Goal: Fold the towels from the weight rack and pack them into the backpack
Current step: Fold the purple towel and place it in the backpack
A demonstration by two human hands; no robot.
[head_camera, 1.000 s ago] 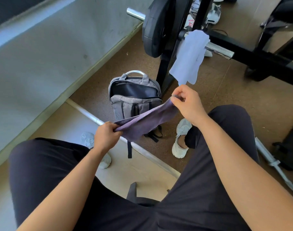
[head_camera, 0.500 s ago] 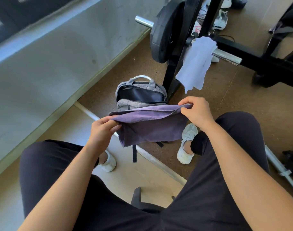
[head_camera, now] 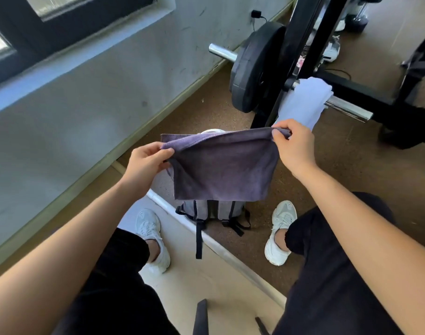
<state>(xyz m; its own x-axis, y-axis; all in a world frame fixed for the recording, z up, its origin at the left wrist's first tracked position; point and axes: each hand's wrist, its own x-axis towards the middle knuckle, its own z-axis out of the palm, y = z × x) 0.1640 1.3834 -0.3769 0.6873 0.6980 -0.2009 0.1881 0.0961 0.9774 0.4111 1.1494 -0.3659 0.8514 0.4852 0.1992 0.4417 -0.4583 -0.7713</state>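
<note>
A purple towel hangs folded double in front of me, stretched between both hands. My left hand pinches its upper left corner and my right hand pinches its upper right corner. Behind the towel stands a grey backpack on the floor; the towel hides its top and opening, only its lower part and straps show. A white towel is draped over the chrome bar of the black weight rack, just beyond my right hand.
A black weight plate sits on the bar left of the rack upright. My legs and white shoes flank the backpack. A grey wall runs along the left, and a raised pale platform edge crosses the floor diagonally.
Both hands have lifted the purple towel higher and spread it wider, so it now hangs flat and covers the backpack's top. The view has tilted upward.
</note>
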